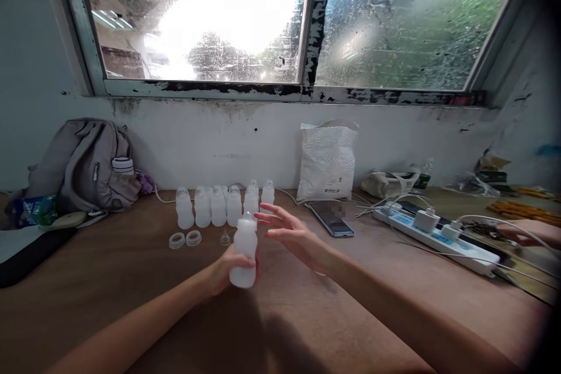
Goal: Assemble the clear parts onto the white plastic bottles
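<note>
My left hand [223,270] is wrapped round the lower part of a white baby bottle [244,248], held slightly tilted above the table. A clear nipple [248,216] shows at the bottle's top. My right hand [295,236] is beside that top, its fingers stretched out and apart, holding nothing; whether a fingertip touches the bottle I cannot tell. Behind stand several similar bottles [202,208] in a loose row. Two white collar rings [177,240] lie in front of them at the left, and a loose clear nipple [225,238] sits left of the held bottle.
A grey backpack [83,169] leans at the left wall. A white plastic bag [328,160] stands at the back, with a phone [333,219] before it. Right of these lies a power strip [438,238] with chargers and cables. Another person's hand [528,232] is at the far right.
</note>
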{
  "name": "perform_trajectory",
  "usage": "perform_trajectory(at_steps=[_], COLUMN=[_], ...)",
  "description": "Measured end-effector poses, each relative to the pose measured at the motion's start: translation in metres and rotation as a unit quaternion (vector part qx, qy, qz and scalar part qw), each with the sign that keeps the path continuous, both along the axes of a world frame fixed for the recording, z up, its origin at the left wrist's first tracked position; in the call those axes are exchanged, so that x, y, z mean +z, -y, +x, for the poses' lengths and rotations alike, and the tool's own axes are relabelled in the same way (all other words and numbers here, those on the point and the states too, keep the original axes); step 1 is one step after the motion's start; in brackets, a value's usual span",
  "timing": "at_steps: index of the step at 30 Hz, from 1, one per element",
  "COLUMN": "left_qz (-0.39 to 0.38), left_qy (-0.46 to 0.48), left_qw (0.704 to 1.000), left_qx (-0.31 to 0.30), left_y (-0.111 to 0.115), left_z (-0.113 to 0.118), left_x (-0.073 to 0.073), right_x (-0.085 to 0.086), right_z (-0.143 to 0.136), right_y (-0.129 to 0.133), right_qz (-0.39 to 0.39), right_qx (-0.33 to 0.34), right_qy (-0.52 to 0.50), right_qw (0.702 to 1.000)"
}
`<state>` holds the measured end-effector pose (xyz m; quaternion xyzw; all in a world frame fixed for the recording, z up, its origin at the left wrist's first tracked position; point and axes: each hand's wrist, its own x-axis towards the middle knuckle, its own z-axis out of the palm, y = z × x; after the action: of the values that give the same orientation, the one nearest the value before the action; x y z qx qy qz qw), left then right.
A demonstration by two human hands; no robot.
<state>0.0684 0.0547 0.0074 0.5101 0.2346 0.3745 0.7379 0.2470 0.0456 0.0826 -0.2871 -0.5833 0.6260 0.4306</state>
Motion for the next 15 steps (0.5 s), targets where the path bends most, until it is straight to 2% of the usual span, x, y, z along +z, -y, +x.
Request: perform_trajectory(at_steps=[3,4,5,6,7,9,10,11,12,14,15], left_qz=[-0.046,-0.051,-0.039,-0.006,0.044,0.15,0.177,0.174,0.145,0.037,-0.006], left_qy=[0.003,-0.016,-0.048,-0.09,-0.134,-0.195,-0.208,-0.203,-0.185,-0.117,-0.088], left_qw=[0.991,0.988,0.989,0.991,0.99,0.963,0.95,0.952,0.965,0.992,0.994], left_qx=[-0.126,-0.144,-0.135,-0.095,-0.03,0.111,0.148,0.151,0.119,-0.002,-0.07], left_y=[0.016,0.019,0.021,0.022,0.021,0.019,0.019,0.021,0.025,0.037,0.043], left_z=[0.01,0.013,0.015,0.018,0.019,0.021,0.021,0.021,0.02,0.02,0.021], left_x=[-0.001,-0.001,-0.001,-0.001,0.0,0.004,0.006,0.01,0.013,0.02,0.023], right_x=[-0.017,-0.022,-0.026,-0.028,-0.03,-0.03,-0.029,-0.027,-0.025,-0.021,-0.02], right_z=[-0.006,-0.009,-0.011,-0.014,-0.016,-0.018,-0.018,-0.018,-0.017,-0.015,-0.014], right_y=[-0.007,-0.006,-0.003,0.0,0.004,0.009,0.01,0.01,0.01,0.009,0.009], right_qz=[-0.055,-0.062,-0.058,-0.044,-0.02,0.032,0.046,0.049,0.042,0.005,-0.017], right_qx=[0.086,0.103,0.099,0.072,0.031,-0.034,-0.037,-0.019,0.011,0.083,0.116], right_qy=[0.011,0.022,0.034,0.044,0.051,0.058,0.059,0.054,0.039,-0.001,-0.017], right_qw=[0.995,0.992,0.993,0.995,0.998,0.997,0.996,0.997,0.998,0.997,0.993])
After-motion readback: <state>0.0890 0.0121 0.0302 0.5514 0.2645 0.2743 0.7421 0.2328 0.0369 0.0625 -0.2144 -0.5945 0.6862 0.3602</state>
